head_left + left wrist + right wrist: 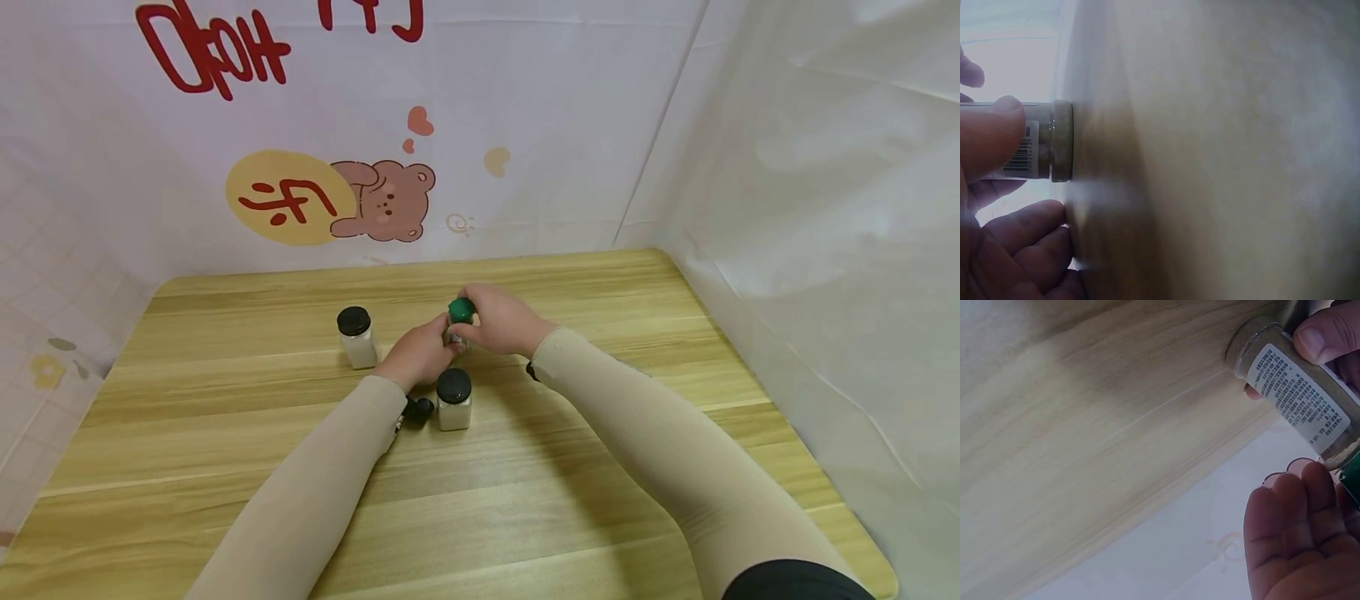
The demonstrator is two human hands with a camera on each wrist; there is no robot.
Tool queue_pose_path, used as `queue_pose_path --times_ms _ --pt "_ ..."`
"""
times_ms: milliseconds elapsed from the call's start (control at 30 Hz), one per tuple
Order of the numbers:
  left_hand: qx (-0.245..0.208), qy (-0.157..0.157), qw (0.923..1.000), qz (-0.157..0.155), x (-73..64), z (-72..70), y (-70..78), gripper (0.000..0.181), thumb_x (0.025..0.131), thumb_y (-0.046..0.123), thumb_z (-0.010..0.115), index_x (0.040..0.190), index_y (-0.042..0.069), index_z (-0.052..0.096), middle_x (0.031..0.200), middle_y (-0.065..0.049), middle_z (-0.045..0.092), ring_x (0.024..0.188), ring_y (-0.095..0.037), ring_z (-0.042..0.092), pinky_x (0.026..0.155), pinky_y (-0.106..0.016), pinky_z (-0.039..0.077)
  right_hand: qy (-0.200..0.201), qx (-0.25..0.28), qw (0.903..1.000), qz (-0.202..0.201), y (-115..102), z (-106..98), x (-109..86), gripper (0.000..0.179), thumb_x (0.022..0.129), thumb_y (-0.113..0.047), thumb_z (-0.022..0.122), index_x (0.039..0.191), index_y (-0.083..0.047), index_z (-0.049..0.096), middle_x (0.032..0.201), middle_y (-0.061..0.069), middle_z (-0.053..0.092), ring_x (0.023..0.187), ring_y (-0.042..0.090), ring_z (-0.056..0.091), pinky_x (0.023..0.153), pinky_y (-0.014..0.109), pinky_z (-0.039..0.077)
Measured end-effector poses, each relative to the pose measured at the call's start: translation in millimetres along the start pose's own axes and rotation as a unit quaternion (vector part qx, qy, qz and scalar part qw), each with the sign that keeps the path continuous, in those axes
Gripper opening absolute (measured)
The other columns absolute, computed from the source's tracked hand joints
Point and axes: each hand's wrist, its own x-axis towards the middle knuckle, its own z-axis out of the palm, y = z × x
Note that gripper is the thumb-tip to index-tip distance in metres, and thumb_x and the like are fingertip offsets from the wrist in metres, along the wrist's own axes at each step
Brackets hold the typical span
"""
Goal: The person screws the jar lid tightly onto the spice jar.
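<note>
Near the middle of the table, my left hand [420,354] grips the body of a spice jar [1294,397] filled with brownish powder. It carries a white printed label, and its green cap [461,308] points up. My right hand [506,321] holds that cap between thumb and fingers. Seen from the left wrist, the left thumb [994,140] lies along the glass above a barcode, with the jar's base close over the wood. In the right wrist view, several right-hand fingers [1291,519] extend beside the green cap.
One black-lidded jar with pale contents [357,340] stands left of the hands. Another black-lidded jar [453,404] stands nearer, just below the left hand. The wooden table [585,492] ends at a white printed backdrop [570,125], with a white sheet [825,208] along the right.
</note>
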Motion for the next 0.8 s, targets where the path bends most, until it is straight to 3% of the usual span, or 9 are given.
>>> queue_pose_path --times_ms 233,433,633,800 --pt "-0.004 0.0 1.0 -0.003 0.4 0.5 -0.7 0.045 0.109 0.044 0.055 0.149 0.026 0.045 0.147 -0.011 0.062 0.134 -0.034 0.061 0.111 -0.055 0.049 -0.002 0.025 0.9996 -0.016 4.1 1.4 -1.2 0.031 0.102 -0.025 0.067 0.125 -0.005 0.058 0.11 0.005 0.065 0.097 0.021 0.062 0.089 0.037 0.054" --pt "0.001 0.003 1.0 -0.001 1.0 1.0 -0.6 0.038 0.109 0.043 0.055 0.142 0.025 0.048 0.141 -0.011 0.064 0.127 -0.032 0.064 0.107 -0.053 0.051 -0.005 0.024 0.9996 -0.014 5.3 2.1 -1.2 0.026 0.104 -0.025 0.066 0.119 -0.007 0.057 0.105 0.004 0.063 0.092 0.02 0.059 0.084 0.035 0.051" --pt "0.0 0.001 1.0 0.001 1.8 1.6 -1.1 0.039 0.109 0.042 0.056 0.143 0.025 0.047 0.144 -0.011 0.063 0.134 -0.035 0.061 0.111 -0.056 0.049 -0.002 0.025 0.9997 0.005 5.7 3.8 -0.2 0.027 0.103 -0.031 0.069 0.113 -0.008 0.059 0.098 0.004 0.063 0.085 0.019 0.058 0.078 0.033 0.05" --pt "-0.004 0.0 1.0 -0.001 2.7 1.9 -1.7 0.039 0.109 0.041 0.056 0.144 0.026 0.047 0.148 -0.011 0.061 0.138 -0.036 0.059 0.114 -0.059 0.047 -0.009 0.036 0.9989 0.029 3.9 1.8 -1.4 0.046 0.103 -0.034 0.069 0.135 -0.004 0.055 0.119 0.01 0.069 0.106 0.023 0.068 0.094 0.038 0.057"
